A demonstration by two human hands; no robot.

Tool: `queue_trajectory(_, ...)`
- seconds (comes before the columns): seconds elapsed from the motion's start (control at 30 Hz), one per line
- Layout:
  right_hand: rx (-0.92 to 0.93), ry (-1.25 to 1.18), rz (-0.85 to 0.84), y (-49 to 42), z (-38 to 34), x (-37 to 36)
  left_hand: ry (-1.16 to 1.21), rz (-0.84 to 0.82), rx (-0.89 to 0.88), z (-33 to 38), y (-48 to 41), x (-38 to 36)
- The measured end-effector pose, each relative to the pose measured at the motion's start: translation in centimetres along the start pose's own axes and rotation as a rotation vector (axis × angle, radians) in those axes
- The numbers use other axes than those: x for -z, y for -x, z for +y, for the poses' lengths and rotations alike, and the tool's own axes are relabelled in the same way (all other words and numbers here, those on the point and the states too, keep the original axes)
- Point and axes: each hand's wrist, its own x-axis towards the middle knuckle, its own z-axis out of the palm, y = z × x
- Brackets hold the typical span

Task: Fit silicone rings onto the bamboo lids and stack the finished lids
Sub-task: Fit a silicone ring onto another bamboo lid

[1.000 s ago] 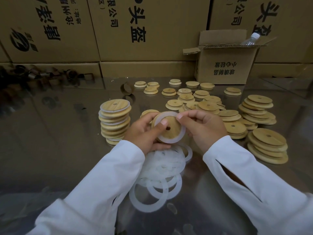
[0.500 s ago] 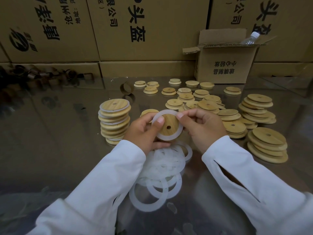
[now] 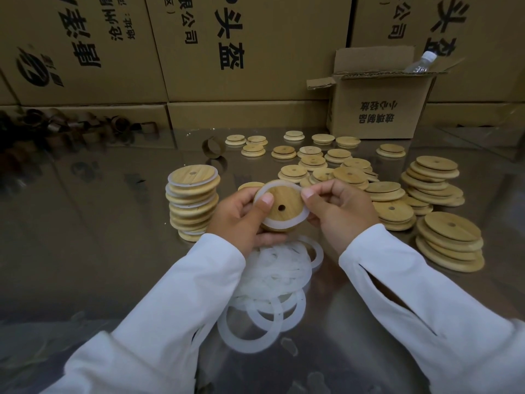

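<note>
I hold a round bamboo lid [image 3: 285,204] with a small centre hole up in front of me. A white silicone ring [image 3: 287,223] lies around its raised step. My left hand [image 3: 241,220] grips the lid from the left, thumb pressing on its face. My right hand [image 3: 341,209] pinches the ring at the lid's upper right edge. Just to the left stands a stack of ringed lids [image 3: 193,203]. Beneath my wrists is a pile of loose white rings [image 3: 272,282].
Bare bamboo lids [image 3: 318,160] lie scattered and in low stacks [image 3: 449,243] to the right on the glossy table [image 3: 85,237]. An open carton [image 3: 377,109] with a plastic bottle [image 3: 420,64] stands behind them. Large cartons [image 3: 241,52] wall off the back; brown tape cores [image 3: 213,147] lie at back left.
The lid has risen slightly and tilted more toward me. The ring now sits lower around the lid, and my right fingers have shifted to its upper right edge.
</note>
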Motion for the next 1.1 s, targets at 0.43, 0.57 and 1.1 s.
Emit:
queue_trajectory(0.43, 0.111, 0.058, 0.02, 0.2, 0.4, -0.3, 0.074, 0.034, 0.041, 0.1, -0.3, 0.0)
queue_trajectory(0.57, 0.062, 0.064, 0.002, 0.1, 0.7, -0.2, 0.108, 0.043, 0.046, 0.1, -0.4, 0.1)
queue_trajectory(1.1, 0.246, 0.175, 0.023, 0.3, 0.8, 0.0, -0.157, 0.013, -0.068, -0.7, -0.3, 0.3)
